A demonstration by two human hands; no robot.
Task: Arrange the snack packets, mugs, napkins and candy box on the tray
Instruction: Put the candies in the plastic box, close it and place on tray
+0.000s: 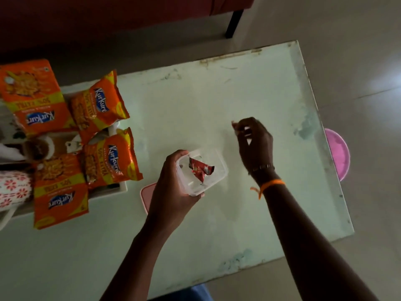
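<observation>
My left hand (173, 183) holds a clear plastic candy box (213, 170) above the pale green table; a red candy wrapper (200, 169) lies inside it. My right hand (253, 144) hovers to the right of the box, fingers pinched around small wrapped candies (237, 129). A white tray (108, 191) at the left carries several orange snack packets (108, 161), a brown mug (38, 146) and a floral mug (13, 187). The box's pink lid (146, 196) lies on the table under my left wrist.
The table's far edge (238, 54) and right edge (325, 148) are close. A pink round stool (340, 155) sits beyond the right edge. A dark furniture leg (234, 22) stands behind the table.
</observation>
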